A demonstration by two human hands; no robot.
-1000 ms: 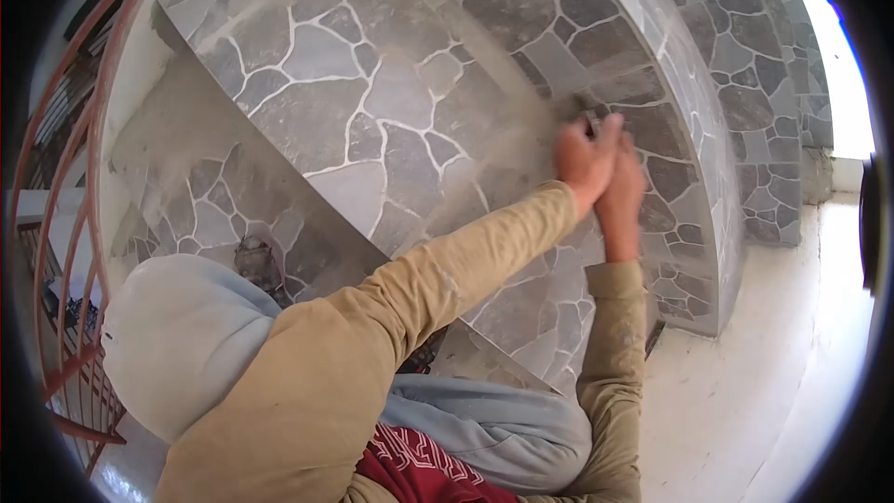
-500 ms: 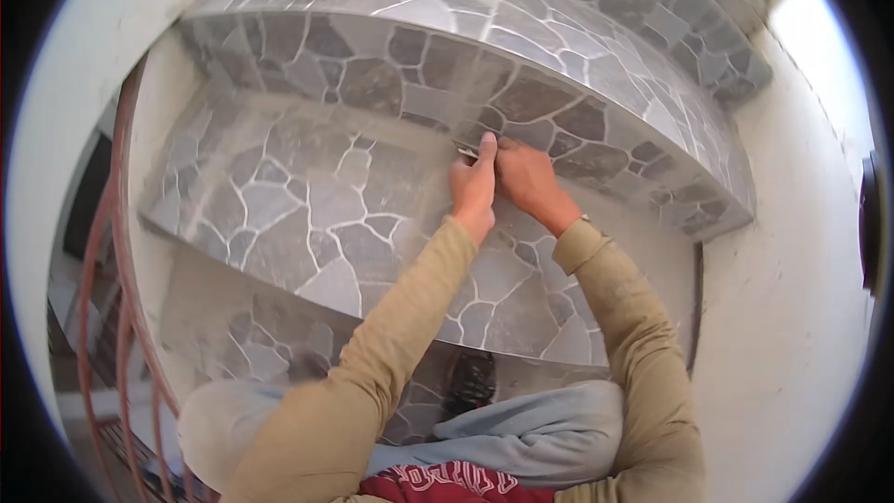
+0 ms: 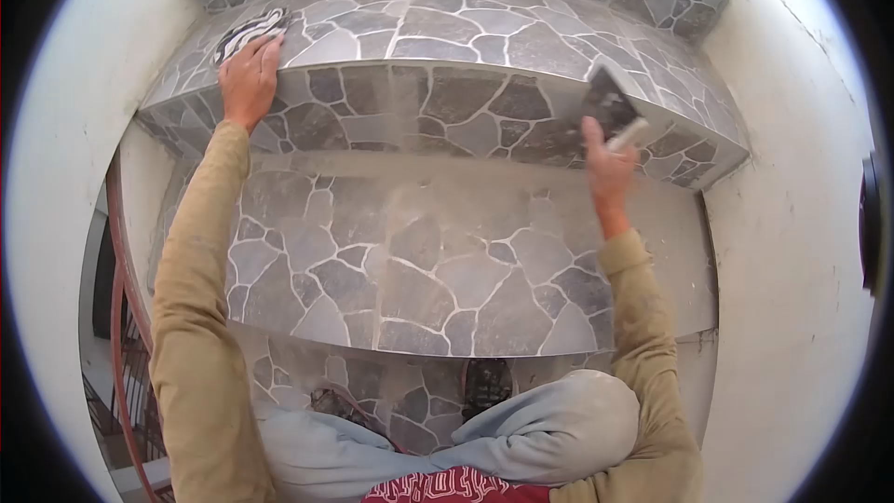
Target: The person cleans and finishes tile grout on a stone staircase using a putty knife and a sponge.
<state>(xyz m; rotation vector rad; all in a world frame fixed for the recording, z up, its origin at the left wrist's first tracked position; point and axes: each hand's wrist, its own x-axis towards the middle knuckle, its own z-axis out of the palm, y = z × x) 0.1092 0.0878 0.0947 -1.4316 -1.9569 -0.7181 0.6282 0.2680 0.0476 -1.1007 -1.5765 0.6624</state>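
On the upper step at the left lies a crumpled black-and-white striped cloth [image 3: 250,30]. My left hand [image 3: 250,81] is at its near edge, fingers closed on it. To the right, my right hand [image 3: 611,166] grips a flat rectangular tool [image 3: 610,102] with a dark face and pale edges, blurred by motion. The tool overlaps the front edge of the upper step [image 3: 447,63] in this view, tilted in front of the stone-patterned riser [image 3: 475,112]. My arms are spread wide apart.
Below the riser runs a lower tread [image 3: 447,270] with pale joints between grey stones. Plain walls [image 3: 782,224] close in on both sides, with a reddish metal railing [image 3: 118,317] at the lower left. My bent knees [image 3: 568,424] are close to the lower tread's front edge.
My hands have parted from the foot of the riser. The left has moved up and left to the cloth, the right up and right with the flat tool. The view has shifted.
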